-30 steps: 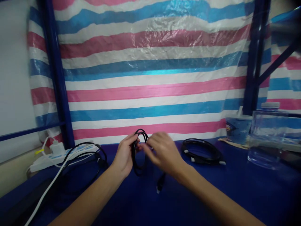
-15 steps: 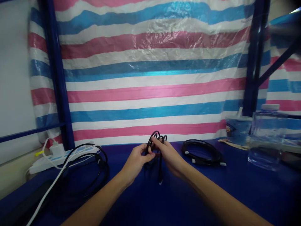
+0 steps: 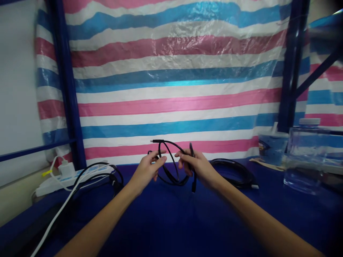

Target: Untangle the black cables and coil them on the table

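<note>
A black cable (image 3: 171, 175) hangs in loose, wide loops between my two hands, just above the blue table. Thumb and fingers of my left hand (image 3: 148, 166) close lightly round one side of the loops. On the other side my right hand (image 3: 197, 165) grips the cable, its fingers curled. One plug end (image 3: 158, 141) points left above my left hand. The other plug end (image 3: 193, 187) dangles below my right hand. Beyond my right wrist a second black cable (image 3: 239, 175) lies coiled on the table, partly hidden by my hand.
At the left stands a white power strip (image 3: 44, 187) with a plugged-in white adapter (image 3: 66, 168), a white cord and black cables. To the right are a clear bottle (image 3: 302, 175) and a plastic cup (image 3: 272, 146). A striped plastic sheet (image 3: 177, 107) hangs behind the table.
My hands have moved apart, and the tight bundle of cable has opened into wider loops. One plug end has swung up to the left.
</note>
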A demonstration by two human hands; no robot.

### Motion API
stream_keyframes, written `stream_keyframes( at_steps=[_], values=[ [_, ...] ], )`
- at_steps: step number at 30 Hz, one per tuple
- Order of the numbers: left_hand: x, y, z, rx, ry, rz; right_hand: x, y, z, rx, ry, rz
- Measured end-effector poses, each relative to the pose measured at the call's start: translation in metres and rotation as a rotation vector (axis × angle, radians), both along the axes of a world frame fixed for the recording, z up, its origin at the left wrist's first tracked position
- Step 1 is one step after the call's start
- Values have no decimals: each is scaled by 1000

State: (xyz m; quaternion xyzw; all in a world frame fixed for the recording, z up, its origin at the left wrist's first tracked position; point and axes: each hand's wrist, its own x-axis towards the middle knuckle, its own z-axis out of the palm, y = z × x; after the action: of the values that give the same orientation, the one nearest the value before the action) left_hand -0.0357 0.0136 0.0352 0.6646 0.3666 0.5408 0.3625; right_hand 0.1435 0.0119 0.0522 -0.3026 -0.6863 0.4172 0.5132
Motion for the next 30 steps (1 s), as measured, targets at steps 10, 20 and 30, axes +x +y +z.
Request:
stream_keyframes(
  at_steps=[10,20,30],
  values=[
    [-2,9,-7,-53,-13,199,6,13,-14,-79,122,-34],
    [23,-17,-16,-210,-264,-238,-1,5,-19,473,-546,-148],
    [18,-16,-3,-382,-639,-95,-7,4,-28,-179,-88,247]
  ],
)
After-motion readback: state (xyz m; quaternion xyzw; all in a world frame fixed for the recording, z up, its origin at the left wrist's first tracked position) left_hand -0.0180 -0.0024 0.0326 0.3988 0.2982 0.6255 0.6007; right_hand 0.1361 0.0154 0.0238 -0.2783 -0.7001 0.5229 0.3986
